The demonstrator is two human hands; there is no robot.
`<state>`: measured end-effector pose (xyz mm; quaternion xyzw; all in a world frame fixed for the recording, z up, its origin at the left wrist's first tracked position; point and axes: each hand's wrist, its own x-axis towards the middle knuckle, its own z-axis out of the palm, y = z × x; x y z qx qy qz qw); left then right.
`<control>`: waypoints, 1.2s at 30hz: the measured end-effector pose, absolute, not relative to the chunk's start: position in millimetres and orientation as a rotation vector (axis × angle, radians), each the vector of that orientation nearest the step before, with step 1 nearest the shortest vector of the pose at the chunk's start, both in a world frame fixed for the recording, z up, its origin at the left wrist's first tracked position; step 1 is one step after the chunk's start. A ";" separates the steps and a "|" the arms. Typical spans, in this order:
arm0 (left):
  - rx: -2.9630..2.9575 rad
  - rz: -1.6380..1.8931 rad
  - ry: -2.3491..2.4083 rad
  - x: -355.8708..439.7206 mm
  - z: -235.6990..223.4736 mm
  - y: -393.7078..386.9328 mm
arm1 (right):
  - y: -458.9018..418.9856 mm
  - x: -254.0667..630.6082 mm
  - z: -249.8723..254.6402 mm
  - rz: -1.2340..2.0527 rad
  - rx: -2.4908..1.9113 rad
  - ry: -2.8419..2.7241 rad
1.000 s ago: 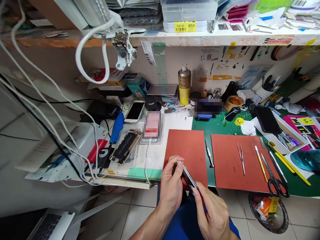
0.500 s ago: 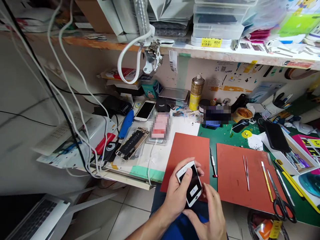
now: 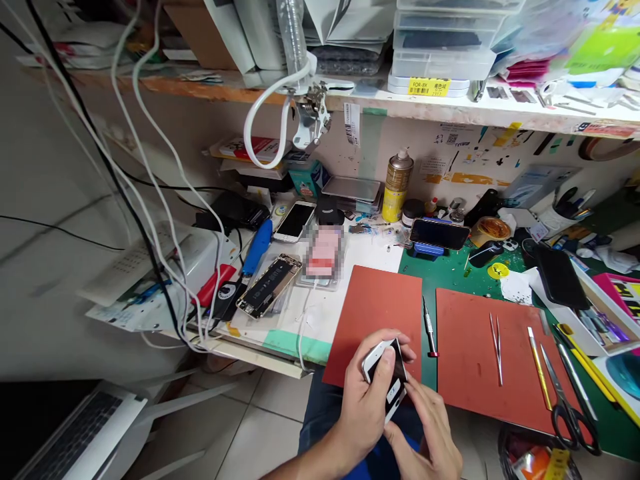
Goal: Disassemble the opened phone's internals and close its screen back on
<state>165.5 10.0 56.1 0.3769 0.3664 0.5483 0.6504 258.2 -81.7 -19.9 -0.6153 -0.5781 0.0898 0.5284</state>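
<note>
While the left hand (image 3: pixel 367 407) clasps a white phone (image 3: pixel 387 373) in a closed grip, the right hand (image 3: pixel 430 433) pinches its lower edge above the bench (image 3: pixel 450 273).

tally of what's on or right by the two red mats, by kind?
Red mats: 2
Screwdriver: 1
Tweezers: 1
Yellow-handled tool: 1
Scissors: 1
White phone, held in left hand and right hand: 1
Total: 7

A white-framed phone (image 3: pixel 386 377) with a dark screen, tilted, above the bench's front edge.
</note>
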 end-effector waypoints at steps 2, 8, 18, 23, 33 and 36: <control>0.851 1.236 0.823 166.0 55.5 10.0 | -80.9 258.8 -17.7 0.211 -1.469 -1.370; 0.746 1.253 0.801 168.0 44.8 8.8 | -78.9 258.9 -14.8 0.107 -1.456 -1.372; 0.635 1.293 0.915 159.1 44.6 4.9 | -86.0 265.0 -23.2 -0.069 -1.627 -1.447; 0.677 1.363 1.097 151.7 49.3 4.9 | -85.0 266.7 -23.0 -0.171 -1.554 -1.481; 0.650 1.476 1.097 148.7 48.7 20.2 | -69.9 274.1 -0.2 -0.098 -1.355 -1.610; 0.678 1.429 1.055 144.7 48.7 23.9 | -59.0 277.5 25.7 0.274 -1.426 -1.503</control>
